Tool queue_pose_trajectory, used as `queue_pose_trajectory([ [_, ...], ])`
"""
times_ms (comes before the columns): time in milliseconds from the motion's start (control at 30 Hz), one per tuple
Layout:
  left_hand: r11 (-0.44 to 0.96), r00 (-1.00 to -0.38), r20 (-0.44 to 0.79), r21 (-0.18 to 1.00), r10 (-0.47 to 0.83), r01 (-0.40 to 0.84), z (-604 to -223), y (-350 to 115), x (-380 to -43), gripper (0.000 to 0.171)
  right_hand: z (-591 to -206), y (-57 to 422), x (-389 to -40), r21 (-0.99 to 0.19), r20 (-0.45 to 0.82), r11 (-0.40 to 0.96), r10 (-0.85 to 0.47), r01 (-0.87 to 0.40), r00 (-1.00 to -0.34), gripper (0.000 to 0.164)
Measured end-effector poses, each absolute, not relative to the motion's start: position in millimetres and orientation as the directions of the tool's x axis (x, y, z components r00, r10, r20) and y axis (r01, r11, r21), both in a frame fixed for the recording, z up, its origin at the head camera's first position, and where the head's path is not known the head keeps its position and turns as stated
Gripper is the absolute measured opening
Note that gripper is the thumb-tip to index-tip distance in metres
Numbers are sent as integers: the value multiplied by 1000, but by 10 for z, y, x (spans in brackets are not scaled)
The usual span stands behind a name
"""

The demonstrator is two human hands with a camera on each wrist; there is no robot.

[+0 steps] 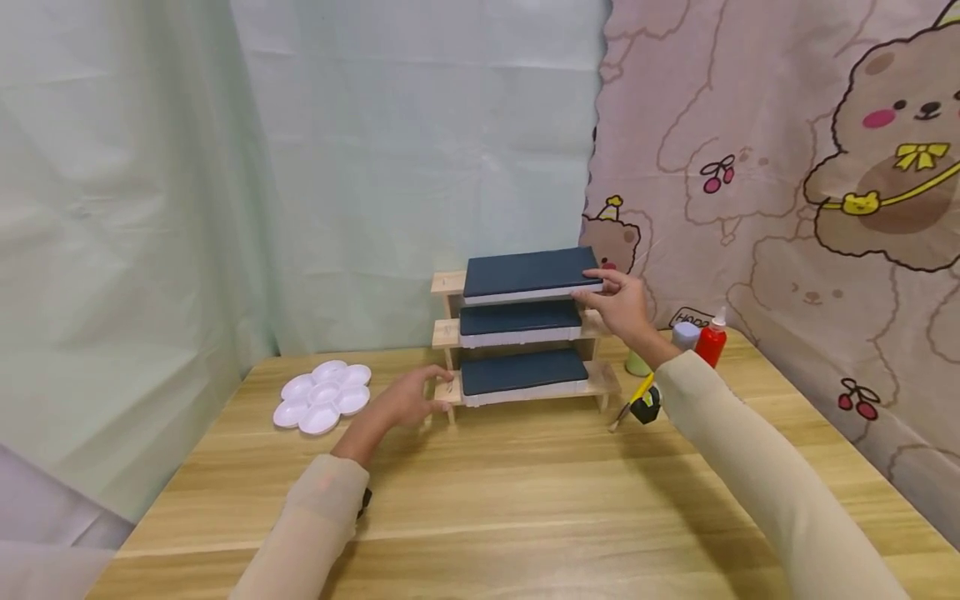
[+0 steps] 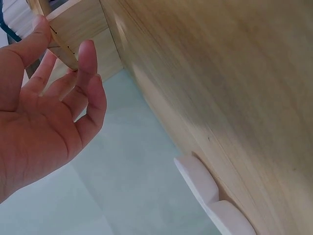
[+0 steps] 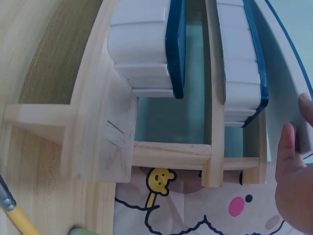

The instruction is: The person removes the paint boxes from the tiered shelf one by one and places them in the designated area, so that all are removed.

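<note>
A three-tier wooden stand (image 1: pixel 609 379) bears flat white boxes with dark blue lids, one per tier. At the top box (image 1: pixel 531 272), my right hand (image 1: pixel 624 307) pinches the right front corner, fingers on the lid and thumb below. The right wrist view shows that hand (image 3: pixel 296 166) against the box's pale side. The middle box (image 1: pixel 519 317) and bottom box (image 1: pixel 525 372) lie on the lower tiers. My left hand (image 1: pixel 408 396) grips the left end of the lowest shelf. In the left wrist view its thumb lies on the board's edge (image 2: pixel 63 51), fingers on the other side.
A white flower-shaped palette (image 1: pixel 324 395) lies on the wooden table (image 1: pixel 525 508) to the left. Right of the stand are a yellow-handled paintbrush (image 1: pixel 628 403), a red bottle (image 1: pixel 711 340) and a jar with a pale blue top (image 1: pixel 684 335). Curtains hang close behind.
</note>
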State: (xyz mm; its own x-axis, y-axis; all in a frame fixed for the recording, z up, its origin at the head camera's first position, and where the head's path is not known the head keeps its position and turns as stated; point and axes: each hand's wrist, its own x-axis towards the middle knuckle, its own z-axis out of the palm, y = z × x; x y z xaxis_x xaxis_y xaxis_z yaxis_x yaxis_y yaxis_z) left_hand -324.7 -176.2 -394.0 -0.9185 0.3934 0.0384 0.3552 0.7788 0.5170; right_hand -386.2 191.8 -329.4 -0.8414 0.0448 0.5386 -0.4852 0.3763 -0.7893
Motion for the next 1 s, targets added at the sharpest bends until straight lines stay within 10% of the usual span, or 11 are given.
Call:
queue_pose_trajectory([
  [1000,807,-932,8,499,361,317,-3913,-1720,-3272,48,-3141,1894,-3465,-754,616,326,47,-571,-786,34],
])
